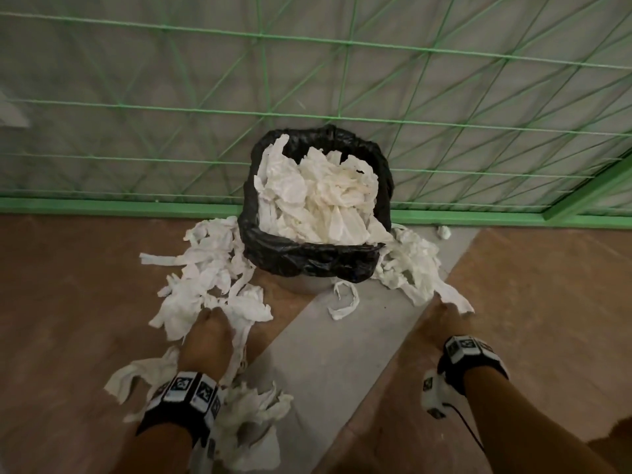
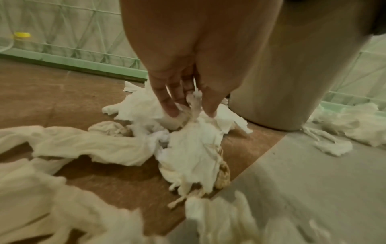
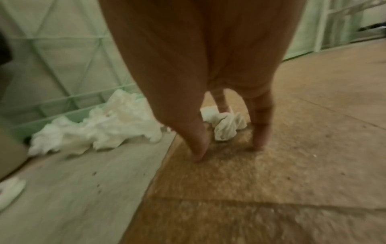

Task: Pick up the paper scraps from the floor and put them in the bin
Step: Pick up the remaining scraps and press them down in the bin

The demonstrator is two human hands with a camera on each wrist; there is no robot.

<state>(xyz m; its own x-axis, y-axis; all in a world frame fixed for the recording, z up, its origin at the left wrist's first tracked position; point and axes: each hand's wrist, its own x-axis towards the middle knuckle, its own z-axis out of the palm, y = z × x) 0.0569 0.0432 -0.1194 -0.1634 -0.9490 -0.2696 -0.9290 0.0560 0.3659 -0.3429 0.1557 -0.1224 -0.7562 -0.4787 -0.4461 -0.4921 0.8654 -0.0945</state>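
Dim, warm indoor light lies over all three views, with no hard shadows; only a soft dark patch sits on the floor [image 1: 513, 302] at the near right corner of the head view. The paper heaped in the bin [image 1: 318, 258] is the brightest thing and loses some detail to whiteness. The head view is fairly sharp around the bin, while the green fence [image 1: 307, 80] behind it bows from wide-angle distortion. In the left wrist view the paper scraps [image 2: 194, 148] nearest the lens smear into blur at the lower edge. The right wrist view is soft all over, the right hand [image 3: 208, 82] dark and motion-blurred, the floor grainy
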